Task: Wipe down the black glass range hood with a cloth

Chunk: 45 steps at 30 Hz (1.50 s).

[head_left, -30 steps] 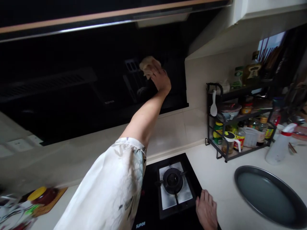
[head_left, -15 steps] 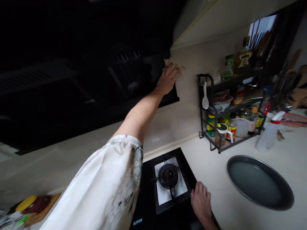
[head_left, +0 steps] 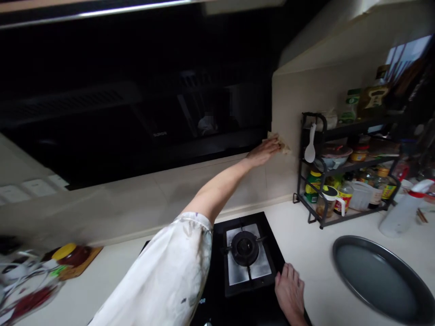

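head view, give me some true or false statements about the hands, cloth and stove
1. The left hand presses a cloth at the lower right corner of the black hood panel. True.
2. The right hand holds a spray bottle. False: it rests flat on the edge of the stove; the spray bottle stands apart by the rack.
3. A pot sits on the burner. False: the burner is bare.
4. A round dark tray lies on the counter, right of the stove. True.
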Motion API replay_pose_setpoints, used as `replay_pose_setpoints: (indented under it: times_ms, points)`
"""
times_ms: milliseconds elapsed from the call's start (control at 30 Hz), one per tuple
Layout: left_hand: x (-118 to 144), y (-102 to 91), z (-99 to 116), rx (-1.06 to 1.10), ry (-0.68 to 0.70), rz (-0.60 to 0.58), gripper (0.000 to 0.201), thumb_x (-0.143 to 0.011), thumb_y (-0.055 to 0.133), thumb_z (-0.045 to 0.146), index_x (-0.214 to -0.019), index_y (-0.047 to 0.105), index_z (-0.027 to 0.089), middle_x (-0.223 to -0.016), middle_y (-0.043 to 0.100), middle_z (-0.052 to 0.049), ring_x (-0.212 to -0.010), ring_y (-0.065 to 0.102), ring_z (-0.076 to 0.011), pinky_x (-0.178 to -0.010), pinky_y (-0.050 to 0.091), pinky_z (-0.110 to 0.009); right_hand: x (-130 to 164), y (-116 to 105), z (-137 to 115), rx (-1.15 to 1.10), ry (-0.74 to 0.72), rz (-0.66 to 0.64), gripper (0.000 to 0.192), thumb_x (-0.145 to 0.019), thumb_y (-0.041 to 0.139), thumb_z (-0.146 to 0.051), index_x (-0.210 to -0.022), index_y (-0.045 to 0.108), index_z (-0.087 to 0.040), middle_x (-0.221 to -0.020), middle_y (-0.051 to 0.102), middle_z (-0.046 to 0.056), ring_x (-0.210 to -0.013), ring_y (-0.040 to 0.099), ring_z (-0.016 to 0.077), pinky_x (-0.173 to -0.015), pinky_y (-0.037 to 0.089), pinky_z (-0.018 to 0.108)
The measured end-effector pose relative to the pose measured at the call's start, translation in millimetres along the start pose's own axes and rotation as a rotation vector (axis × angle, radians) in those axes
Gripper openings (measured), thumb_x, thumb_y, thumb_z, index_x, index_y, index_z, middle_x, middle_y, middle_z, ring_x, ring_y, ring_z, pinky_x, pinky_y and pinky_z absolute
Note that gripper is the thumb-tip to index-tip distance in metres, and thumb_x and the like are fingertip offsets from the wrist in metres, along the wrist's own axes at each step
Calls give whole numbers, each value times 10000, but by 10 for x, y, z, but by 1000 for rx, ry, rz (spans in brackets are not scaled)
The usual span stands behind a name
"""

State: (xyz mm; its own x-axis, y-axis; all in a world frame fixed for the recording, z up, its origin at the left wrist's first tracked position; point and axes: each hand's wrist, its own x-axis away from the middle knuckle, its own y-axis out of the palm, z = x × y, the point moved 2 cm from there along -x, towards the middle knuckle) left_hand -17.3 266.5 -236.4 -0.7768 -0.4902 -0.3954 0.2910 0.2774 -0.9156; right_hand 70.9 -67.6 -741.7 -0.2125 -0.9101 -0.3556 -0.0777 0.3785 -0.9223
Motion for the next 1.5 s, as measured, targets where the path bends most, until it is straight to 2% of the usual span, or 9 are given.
replay_pose_setpoints:
  times_ms: [200,333,500,800,1033,1167,1267,1400,1500]
  points:
    - [696,3,-300,-310,-100,-87,884,-1028,310,47,-1900,290,188,-1958,299,-113,-1851,125,-251,-1552,104,-591,-25,72,91,16,0,-67,518,-1190,392,-274,-1490,754,-56,-1545,696,249,-1349,687,340,-1040,533,455]
    - [1171,-89,-554,-550,-167,-90,784,-1082,340,64,-1862,386,131,-1941,322,-158,-1851,100,-274,-1550,141,-566,-20,95,144,39,-9,-71,536,-1193,383,-305,-1505,732,-45,-1540,697,253,-1340,694,339,-1040,538,448]
    - [2063,-290,-898,-561,-303,-31,669,-1165,332,123,-1822,456,100,-1896,381,-239,-1835,203,-329,-1527,242,-594,-22,177,208,35,-20,-57,577,-1195,333,-321,-1494,741,-42,-1535,703,252,-1335,704,350,-1027,562,466]
    - [3919,-877,-1591,-469,-653,242,630,-1148,544,306,-1718,558,39,-1779,510,-351,-1800,300,-454,-1488,260,-713,-80,208,322,61,-13,-95,619,-1182,307,-367,-1487,747,-58,-1539,693,260,-1321,724,366,-1002,608,481]
    - [4824,-1258,-1797,-400,-885,485,732,-1062,605,334,-1712,501,13,-1823,425,-377,-1821,234,-482,-1482,187,-759,-99,184,418,82,-12,-124,694,-1185,233,-403,-1515,718,-32,-1546,677,262,-1335,710,389,-1019,612,511]
    - [5160,-1427,-1807,-366,-998,600,736,-1054,545,265,-1723,446,-26,-1840,373,-397,-1818,213,-511,-1466,185,-794,-118,180,442,41,12,-94,686,-1178,235,-410,-1489,717,-33,-1507,684,269,-1318,711,392,-1009,600,485]
    - [5231,-1474,-1774,-343,-1087,694,718,-1062,466,178,-1744,416,-40,-1865,338,-377,-1833,167,-487,-1471,188,-783,-155,230,467,-75,51,-64,732,-1151,227,-445,-1493,698,-1,-1517,672,291,-1315,694,424,-1046,587,523]
    - [5010,-1415,-1657,-316,-1200,824,696,-1089,408,124,-1769,390,-26,-1879,339,-342,-1848,74,-463,-1475,166,-789,-200,303,498,-325,87,21,772,-1087,272,-536,-1428,691,15,-1488,665,332,-1343,655,445,-1203,527,581]
    - [4660,-1308,-1533,-268,-1232,822,685,-1102,344,85,-1770,368,-64,-1887,296,-363,-1845,13,-463,-1472,150,-798,-206,317,507,-537,126,40,806,-1052,310,-638,-1394,682,-9,-1467,659,336,-1390,624,444,-1283,486,592]
